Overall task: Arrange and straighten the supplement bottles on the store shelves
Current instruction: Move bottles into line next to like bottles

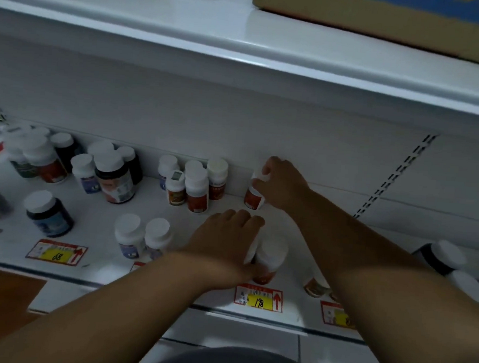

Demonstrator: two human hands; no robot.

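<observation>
Bottles: two in hand, both orange-label with white caps. Right hand (282,184) is closed around the orange-label bottle at the back wall (254,198), fingers over cap and shoulder; it looks slightly tilted. Left hand (228,238) is wrapped over the front orange-label bottle (269,261), just behind the 198 price tag (259,298) on the shelf (230,209) front edge.

Outward: cluster of four orange-label bottles (196,189) stands left of the right hand, near the back, tightly packed, some touching. Pair of purple-label bottles (142,237) sits side by side at front left. Lone dark blue jar (49,213) sits behind the 68 price tag (57,253). Further left, mixed groups of roughly eight more; blurred, count uncertain. Another orange bottle shows partly under the right forearm. Dark bottles at far right edge, at least two.

Risks, my read:
- Right forearm crosses over the front row; pulling back low could clip the bottle beneath it.
- Sliding the back bottle left could bump the packed four and topple one.
- Left-hand bottle is near the lip; a push forward drops it off.
</observation>
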